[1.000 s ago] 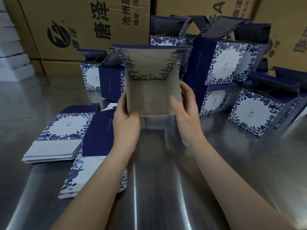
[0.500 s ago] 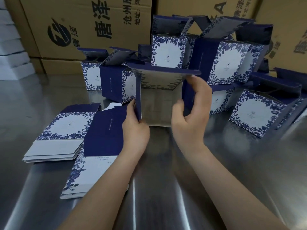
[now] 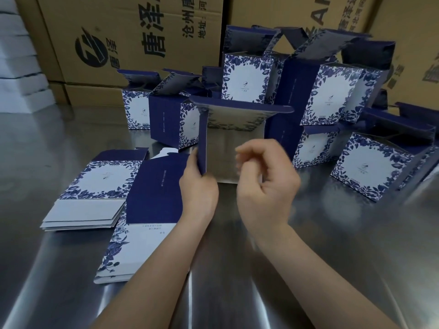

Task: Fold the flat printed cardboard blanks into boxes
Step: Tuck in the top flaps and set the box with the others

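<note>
Box-forming step: half-formed box [image 3: 225,148] upright just right of the flat blanks [image 3: 99,179], left hand [image 3: 199,188] clamped on its left wall, right hand [image 3: 266,186] curled, blurred, grip undeterminable; next probably needs a square flap tuck.

My left grip [image 3: 198,186] holds the half-formed box [image 3: 223,153] upright by its dark-blue left wall, with the grey inside facing me and the top flap jutting level above. To its left on the table [image 3: 261,269] lie flat blanks: a floral-bordered pile [image 3: 95,186] and, just beside it, a dark-blue-topped pile [image 3: 154,193]. Finished boxes [image 3: 332,96] crowd behind, lids raised.
</note>
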